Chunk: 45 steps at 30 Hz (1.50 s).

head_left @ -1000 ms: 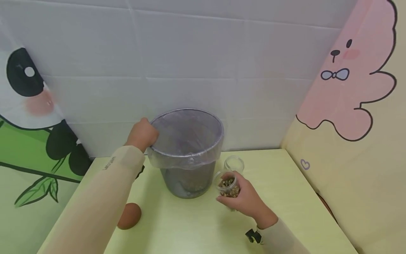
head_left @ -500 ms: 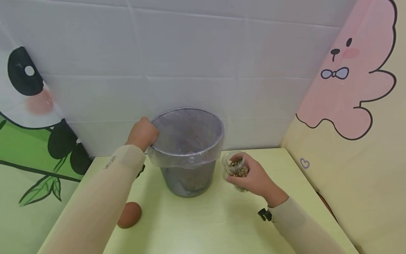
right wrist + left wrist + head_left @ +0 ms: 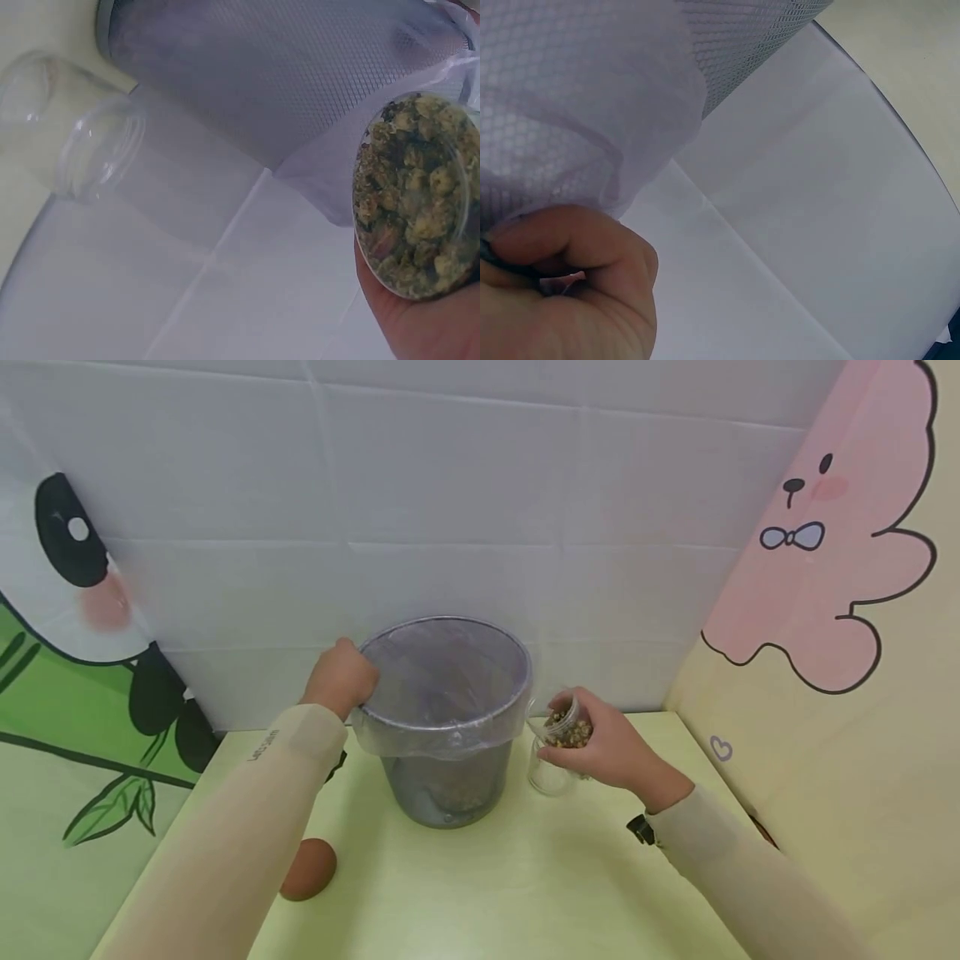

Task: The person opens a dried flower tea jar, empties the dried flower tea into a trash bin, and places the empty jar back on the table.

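In the head view my left hand grips the left rim of a grey mesh waste bin lined with a clear plastic bag. The left wrist view has the curled fingers at the bag's folded edge. My right hand holds a clear jar partly filled with dried yellow-brown flower buds. It is tipped, mouth to the left, close over a second clear jar standing right of the bin. Seen from the right wrist, the buds lie against the held jar's bottom, and the second jar looks empty.
A brown rounded object lies on the pale yellow table, partly behind the left forearm. A white sheet-covered wall rises right behind the bin. Cartoon-printed walls stand at both sides.
My right hand has moved right and back with the jar of buds and tipped it leftward over the second jar. The left hand has stayed on the bin's rim.
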### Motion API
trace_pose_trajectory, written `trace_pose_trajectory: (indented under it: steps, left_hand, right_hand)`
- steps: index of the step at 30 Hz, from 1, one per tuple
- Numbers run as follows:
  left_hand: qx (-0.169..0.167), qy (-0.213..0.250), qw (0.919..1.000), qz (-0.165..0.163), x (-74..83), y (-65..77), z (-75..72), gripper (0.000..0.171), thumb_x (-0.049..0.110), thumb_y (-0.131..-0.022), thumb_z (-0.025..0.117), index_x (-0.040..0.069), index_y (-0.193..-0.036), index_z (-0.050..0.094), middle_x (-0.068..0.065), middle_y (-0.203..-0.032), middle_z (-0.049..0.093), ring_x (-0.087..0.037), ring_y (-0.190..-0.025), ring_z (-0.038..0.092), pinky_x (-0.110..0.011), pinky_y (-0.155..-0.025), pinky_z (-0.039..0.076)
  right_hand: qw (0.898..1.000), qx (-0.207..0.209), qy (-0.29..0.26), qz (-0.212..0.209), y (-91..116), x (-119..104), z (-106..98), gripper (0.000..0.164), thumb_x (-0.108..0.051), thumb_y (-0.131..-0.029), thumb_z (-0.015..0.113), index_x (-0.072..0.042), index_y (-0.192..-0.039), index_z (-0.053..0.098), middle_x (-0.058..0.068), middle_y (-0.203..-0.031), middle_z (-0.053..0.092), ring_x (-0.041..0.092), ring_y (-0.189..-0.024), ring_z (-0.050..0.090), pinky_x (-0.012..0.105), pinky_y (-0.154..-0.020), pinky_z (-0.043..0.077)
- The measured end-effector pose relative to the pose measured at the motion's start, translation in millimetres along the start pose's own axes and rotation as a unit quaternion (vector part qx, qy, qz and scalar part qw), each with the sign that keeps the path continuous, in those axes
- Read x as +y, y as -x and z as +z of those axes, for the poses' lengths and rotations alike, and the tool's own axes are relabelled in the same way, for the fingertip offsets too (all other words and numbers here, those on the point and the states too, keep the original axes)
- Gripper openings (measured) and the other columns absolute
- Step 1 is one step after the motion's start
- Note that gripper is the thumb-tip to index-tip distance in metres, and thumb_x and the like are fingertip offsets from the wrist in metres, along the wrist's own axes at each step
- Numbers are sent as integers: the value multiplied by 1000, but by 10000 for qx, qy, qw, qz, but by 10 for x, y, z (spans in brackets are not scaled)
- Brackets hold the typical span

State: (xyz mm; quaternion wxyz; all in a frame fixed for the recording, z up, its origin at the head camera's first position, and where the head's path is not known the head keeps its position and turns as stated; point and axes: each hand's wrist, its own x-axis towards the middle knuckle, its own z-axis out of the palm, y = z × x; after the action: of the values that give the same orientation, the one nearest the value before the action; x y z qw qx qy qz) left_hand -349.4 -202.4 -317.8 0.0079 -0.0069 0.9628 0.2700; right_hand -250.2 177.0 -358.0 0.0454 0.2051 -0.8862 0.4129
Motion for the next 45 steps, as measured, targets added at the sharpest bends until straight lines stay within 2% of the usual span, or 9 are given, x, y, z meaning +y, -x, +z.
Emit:
trace_pose_trajectory:
  steps: [7,15,21,27,34,41,45]
  left_hand:
    - [-54,-1,10000,-60,38,27,-10,66,12,-100,37,-21,-152,13,-37,-117,53,-38,-89,56,-52,-81,48]
    - [-20,-71,9999,-122,46,35,-22,64,14,-100,38,-21,-150,17,-41,-125,50,-45,-104,57,-57,-92,47]
    - [13,-116,9999,-90,33,9,-14,61,14,-100,38,-21,-148,21,-38,-119,53,-40,-94,56,-54,-86,48]
    - [25,-72,10000,-48,13,-6,-6,62,12,-99,37,-22,-148,21,-38,-120,52,-40,-93,55,-54,-86,48]
    - [39,-128,9999,-14,12,-6,-5,61,13,-99,37,-22,-147,22,-38,-118,52,-41,-94,56,-55,-87,48]
    - [34,-133,9999,-104,27,12,-12,60,13,-99,39,-21,-147,22,-37,-118,52,-40,-96,57,-55,-87,49]
    - [29,-121,9999,-82,34,12,-10,60,12,-99,39,-21,-147,22,-36,-117,52,-39,-93,56,-54,-86,49]
  right_hand:
    - [9983,-178,516,-185,-142,-159,-162,59,-46,-82,86,-24,-127,55,6,-100,60,22,-86,61,40,-71,55]
    - [9926,-261,1050,-544,-313,-387,-282,56,-45,-82,85,-20,-124,57,2,-91,60,19,-79,60,39,-70,52]
    - [9849,-341,1470,-847,-446,-473,-302,57,-44,-82,85,-17,-123,58,-3,-94,62,16,-81,59,38,-70,50]
    - [9794,-362,1811,-815,-589,-535,-347,61,-45,-80,85,-17,-127,57,-5,-100,63,16,-86,60,39,-76,50]
    - [9660,-345,2420,-844,-732,-626,-419,56,-45,-80,85,-17,-117,55,-2,-93,57,19,-79,53,39,-70,45]
    - [9466,-422,3067,-899,-903,-610,-458,61,-44,-82,82,-12,-127,55,-2,-97,58,18,-80,55,38,-71,48]
    - [9355,-411,3385,-922,-981,-589,-487,64,-44,-82,81,-11,-130,55,0,-105,63,19,-87,60,41,-76,51]
